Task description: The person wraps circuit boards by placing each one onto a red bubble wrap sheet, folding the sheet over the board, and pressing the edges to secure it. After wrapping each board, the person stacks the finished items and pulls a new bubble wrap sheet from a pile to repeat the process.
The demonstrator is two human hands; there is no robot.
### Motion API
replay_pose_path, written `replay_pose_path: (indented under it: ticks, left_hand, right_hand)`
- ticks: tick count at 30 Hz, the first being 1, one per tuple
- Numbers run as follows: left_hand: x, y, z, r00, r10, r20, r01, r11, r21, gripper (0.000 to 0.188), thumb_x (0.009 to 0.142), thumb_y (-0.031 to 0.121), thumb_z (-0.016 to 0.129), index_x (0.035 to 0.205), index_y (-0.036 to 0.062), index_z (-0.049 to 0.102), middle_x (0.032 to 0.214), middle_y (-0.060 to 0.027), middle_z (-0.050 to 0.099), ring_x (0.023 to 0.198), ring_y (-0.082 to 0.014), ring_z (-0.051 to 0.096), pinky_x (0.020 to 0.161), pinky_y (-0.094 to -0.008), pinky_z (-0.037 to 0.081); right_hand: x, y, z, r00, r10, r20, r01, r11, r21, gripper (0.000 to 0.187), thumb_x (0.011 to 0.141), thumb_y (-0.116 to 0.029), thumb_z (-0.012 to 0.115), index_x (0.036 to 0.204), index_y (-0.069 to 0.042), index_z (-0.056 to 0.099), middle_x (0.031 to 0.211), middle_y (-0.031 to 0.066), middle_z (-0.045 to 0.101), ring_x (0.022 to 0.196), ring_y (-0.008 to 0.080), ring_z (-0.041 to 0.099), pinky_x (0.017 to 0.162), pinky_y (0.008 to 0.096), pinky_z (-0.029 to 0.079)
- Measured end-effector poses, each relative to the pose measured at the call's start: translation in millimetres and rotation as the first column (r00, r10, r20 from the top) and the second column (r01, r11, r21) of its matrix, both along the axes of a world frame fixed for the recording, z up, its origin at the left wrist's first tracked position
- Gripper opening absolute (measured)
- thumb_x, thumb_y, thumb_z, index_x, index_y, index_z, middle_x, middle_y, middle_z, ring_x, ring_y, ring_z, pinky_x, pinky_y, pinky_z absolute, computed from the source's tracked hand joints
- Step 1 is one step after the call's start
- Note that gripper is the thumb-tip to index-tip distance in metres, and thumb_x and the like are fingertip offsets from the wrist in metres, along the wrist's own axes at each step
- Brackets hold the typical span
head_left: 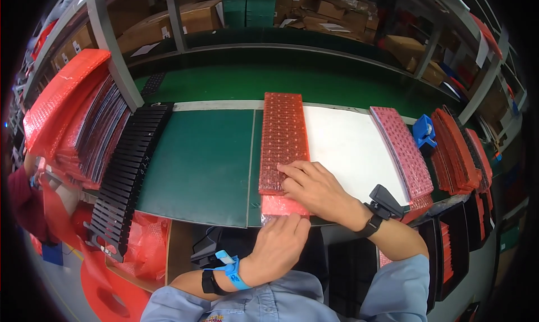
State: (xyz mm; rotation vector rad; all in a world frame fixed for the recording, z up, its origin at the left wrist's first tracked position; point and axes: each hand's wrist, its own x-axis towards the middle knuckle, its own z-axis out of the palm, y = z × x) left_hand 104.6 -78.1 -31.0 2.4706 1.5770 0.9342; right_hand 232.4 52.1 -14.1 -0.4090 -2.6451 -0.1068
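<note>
A long panel in a red bubble-wrap bag (pixel 282 137) lies lengthwise before me, its near end at the table's front edge. The bag's paler flap (pixel 281 205) extends past that end. My left hand (pixel 279 244) pinches the flap's near edge, fingertips closed on it. On the near half of the bag rests my right hand (pixel 317 190), its fingers stretched out over the bubble wrap. Part of the bag's right side is hidden under that hand. A white sheet (pixel 348 148) lies to the right of the bag, and the green mat (pixel 196 159) shows to its left.
A black slotted rack (pixel 132 176) stands left, beside stacked red bubble-wrapped pieces (pixel 78 120). On the right are a pink bubble-wrapped panel (pixel 401 153), a blue tape dispenser (pixel 424 132) and more red packages (pixel 455 151). A co-worker's dark red sleeve (pixel 27 201) shows at far left.
</note>
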Motion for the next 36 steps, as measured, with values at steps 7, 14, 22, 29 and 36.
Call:
replay_pose_path:
  ticks: [7,14,22,29,36]
  left_hand:
    - [8,-2,-9,0.991,0.034,-0.129,-0.056,0.984,-0.169,0.017,0.074,0.005,0.059,0.09,0.004,0.055,0.077,-0.012,0.054,0.065,-0.0292,0.063,0.057,-0.042,0.051]
    - [-12,-38,-21,0.843,-0.404,0.356,0.503,0.825,-0.256,0.026,0.085,0.011,0.058,0.109,0.0003,0.06,0.093,-0.0133,0.062,0.082,-0.0332,0.065,0.071,-0.0429,0.054]
    - [-8,13,-26,0.987,-0.148,-0.064,0.152,0.986,0.063,0.05,0.088,0.023,0.062,0.127,-0.0068,0.052,0.127,-0.0221,0.054,0.124,-0.0361,0.048,0.108,-0.0443,0.035]
    - [3,7,-19,0.982,-0.175,0.067,0.18,0.98,-0.079,0.066,0.085,0.027,0.067,0.135,-0.0083,0.044,0.139,-0.0272,0.043,0.131,-0.0408,0.041,0.112,-0.0478,0.03]
    - [0,5,-30,0.986,-0.167,-0.02,0.165,0.983,-0.083,0.065,0.084,0.025,0.066,0.135,-0.0092,0.043,0.139,-0.027,0.043,0.13,-0.0411,0.041,0.112,-0.0469,0.03]
  right_hand:
    - [-23,35,-13,0.995,-0.093,-0.04,0.098,0.98,0.172,0.018,0.082,-0.013,0.066,0.094,-0.005,0.056,0.125,0.0128,0.061,0.108,0.0309,0.058,0.088,0.0386,0.049]
    - [1,9,25,0.969,-0.217,-0.121,0.159,0.915,-0.37,0.014,0.082,-0.011,0.07,0.094,-0.005,0.066,0.106,0.0118,0.065,0.082,0.0288,0.066,0.069,0.0381,0.054]
    - [-8,2,15,0.985,-0.139,-0.1,0.095,0.93,-0.355,0.015,0.085,-0.014,0.066,0.099,-0.011,0.07,0.084,0.007,0.059,0.075,0.0281,0.063,0.064,0.0396,0.052]
    - [-3,2,7,1.0,-0.02,-0.002,0.018,0.94,-0.339,0.018,0.084,-0.013,0.066,0.101,-0.013,0.072,0.082,0.0055,0.059,0.079,0.0255,0.062,0.064,0.0377,0.052]
    - [1,-1,1,0.999,-0.001,0.032,0.011,0.944,-0.33,0.017,0.081,-0.011,0.068,0.097,-0.012,0.074,0.078,0.0058,0.057,0.078,0.0251,0.061,0.064,0.0372,0.051]
